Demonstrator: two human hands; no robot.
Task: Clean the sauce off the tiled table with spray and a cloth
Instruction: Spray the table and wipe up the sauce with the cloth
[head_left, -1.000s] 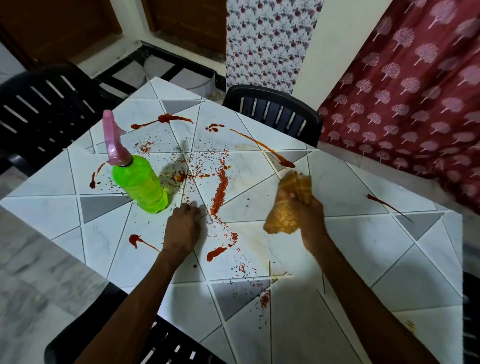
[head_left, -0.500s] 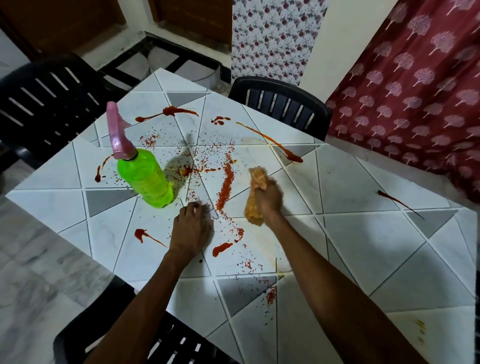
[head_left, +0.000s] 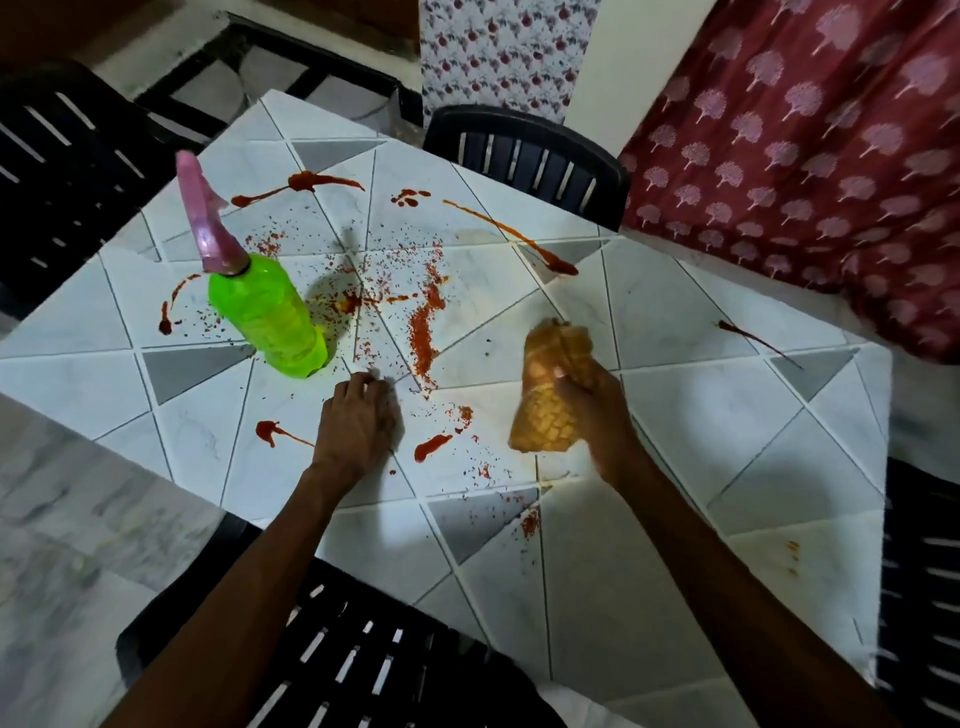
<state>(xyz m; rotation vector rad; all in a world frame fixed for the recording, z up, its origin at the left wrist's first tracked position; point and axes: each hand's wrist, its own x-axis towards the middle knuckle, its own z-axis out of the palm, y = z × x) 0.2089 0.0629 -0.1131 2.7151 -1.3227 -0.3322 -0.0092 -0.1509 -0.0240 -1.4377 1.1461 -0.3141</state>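
Observation:
Red sauce (head_left: 423, 332) streaks and speckles the white and grey tiled table (head_left: 727, 415), thickest around the middle, with a long streak (head_left: 514, 236) at the back. A green spray bottle (head_left: 265, 312) with a pink trigger head stands at the left. My right hand (head_left: 597, 410) grips a bunched orange waffle cloth (head_left: 548, 395) on the tiles right of the central smear. My left hand (head_left: 358, 421) rests on the table near the bottle's base, fingers curled under, holding nothing.
Black plastic chairs stand at the far side (head_left: 524, 156), at the left (head_left: 57, 166), at the near edge (head_left: 353, 660) and at the right (head_left: 919, 571). A red patterned curtain (head_left: 810, 156) hangs at the right. A thin sauce streak (head_left: 753, 338) lies near the right corner.
My right hand swept the cloth left into the central smear, then back right and towards me. The left hand and the bottle stayed in place.

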